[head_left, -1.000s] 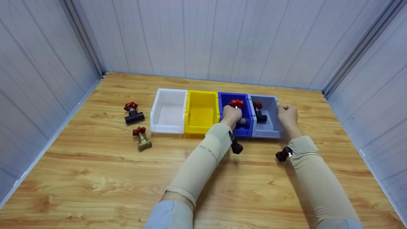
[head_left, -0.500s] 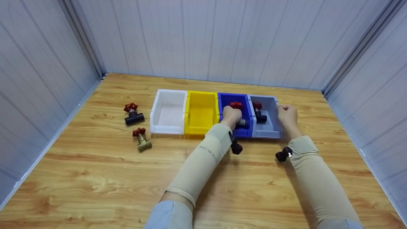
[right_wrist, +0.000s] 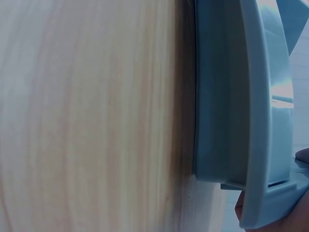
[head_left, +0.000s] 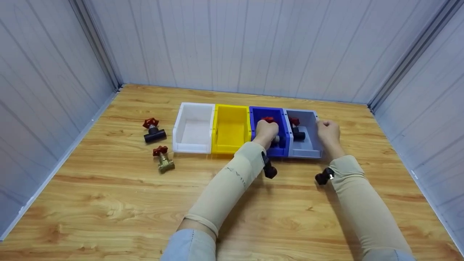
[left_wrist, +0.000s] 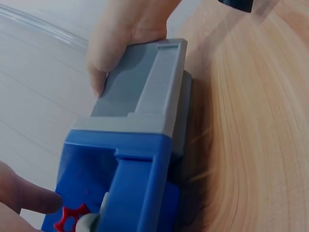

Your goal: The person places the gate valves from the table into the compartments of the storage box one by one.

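Observation:
My left hand [head_left: 267,131] is over the blue bin [head_left: 280,151], its back hiding much of what lies inside. Down in that bin is a valve with a red handwheel [left_wrist: 72,216] and a pale grey body. In the left wrist view, a straightened finger [left_wrist: 38,198] ends right beside the handwheel, not wrapped round it. At the far right, my right hand [head_left: 328,132] grips the side rim of the grey bin [head_left: 305,153], thumb inside the wall. This grey bin holds a red-wheeled valve with a black body [head_left: 298,136].
A yellow bin [head_left: 232,148] and a white bin [head_left: 192,148] continue the row leftward. On the wooden table [head_left: 108,203] left of them lie a black-bodied valve [head_left: 155,135] and a brass valve [head_left: 166,165], both with red handwheels. Panel walls [head_left: 239,47] enclose the table.
The valve under my left hand has sunk lower into the blue bin. My left hand has shifted slightly right, its fingers now off the handwheel. The right hand keeps its grip.

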`<state>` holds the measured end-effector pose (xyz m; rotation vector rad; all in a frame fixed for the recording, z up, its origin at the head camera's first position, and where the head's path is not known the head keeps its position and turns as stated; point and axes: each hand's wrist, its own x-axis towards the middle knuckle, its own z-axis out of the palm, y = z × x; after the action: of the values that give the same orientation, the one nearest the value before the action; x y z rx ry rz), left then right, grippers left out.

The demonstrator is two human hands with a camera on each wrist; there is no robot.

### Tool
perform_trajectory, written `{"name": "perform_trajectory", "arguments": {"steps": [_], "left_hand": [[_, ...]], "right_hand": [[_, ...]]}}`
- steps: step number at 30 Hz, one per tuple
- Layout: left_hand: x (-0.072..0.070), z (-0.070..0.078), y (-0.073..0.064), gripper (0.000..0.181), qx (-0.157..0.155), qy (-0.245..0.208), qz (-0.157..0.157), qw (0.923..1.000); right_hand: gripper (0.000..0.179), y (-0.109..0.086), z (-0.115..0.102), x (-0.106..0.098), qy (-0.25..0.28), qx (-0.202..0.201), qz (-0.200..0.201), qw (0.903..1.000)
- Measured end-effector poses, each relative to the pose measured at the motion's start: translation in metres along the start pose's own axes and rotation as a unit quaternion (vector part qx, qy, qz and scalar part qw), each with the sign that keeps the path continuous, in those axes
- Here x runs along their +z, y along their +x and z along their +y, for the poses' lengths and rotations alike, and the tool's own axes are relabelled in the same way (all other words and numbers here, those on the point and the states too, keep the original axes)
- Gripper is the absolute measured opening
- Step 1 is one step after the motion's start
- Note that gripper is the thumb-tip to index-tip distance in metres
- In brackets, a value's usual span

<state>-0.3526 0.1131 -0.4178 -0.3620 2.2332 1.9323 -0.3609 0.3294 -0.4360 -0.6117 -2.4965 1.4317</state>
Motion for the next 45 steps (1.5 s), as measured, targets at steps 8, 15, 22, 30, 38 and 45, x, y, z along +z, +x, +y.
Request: {"name": "perform_trajectory", "arguments": {"steps": [8, 15, 22, 30, 38, 45], "left_hand": [[-0.004, -0.004, 0.013, 0.018, -0.019, -0.013, -0.05, 0.9985], [-0.021, 0.013, -0.016, 0.031, -0.004, -0.03, -0.077, 0.9965], [-0.032, 0.022, -0.024, 0.058, 0.025, -0.037, -0.11, 0.9929], [-0.038, 0.028, -0.03, 0.069, 0.008, 0.007, -0.152, 0.9884], [-0.044, 0.032, -0.033, 0.065, -0.006, 0.021, -0.165, 0.9861], [-0.054, 0.032, -0.04, 0.055, 0.021, 0.038, -0.165, 0.9853]], "right_hand": [[0.027, 0.001, 0.001, -0.001, 0.007, -0.004, 0.0, 1.0], [0.026, 0.0, 0.0, -0.001, 0.003, -0.014, 0.005, 0.9999], [0.023, 0.001, -0.001, -0.001, 0.001, -0.024, 0.017, 0.9996], [0.026, 0.0, 0.0, -0.001, -0.002, -0.017, 0.008, 0.9998], [0.028, 0.001, 0.0, -0.002, 0.0, -0.02, 0.008, 0.9998], [0.037, 0.0, 0.0, -0.002, -0.004, -0.014, 0.0, 0.9999]]}}
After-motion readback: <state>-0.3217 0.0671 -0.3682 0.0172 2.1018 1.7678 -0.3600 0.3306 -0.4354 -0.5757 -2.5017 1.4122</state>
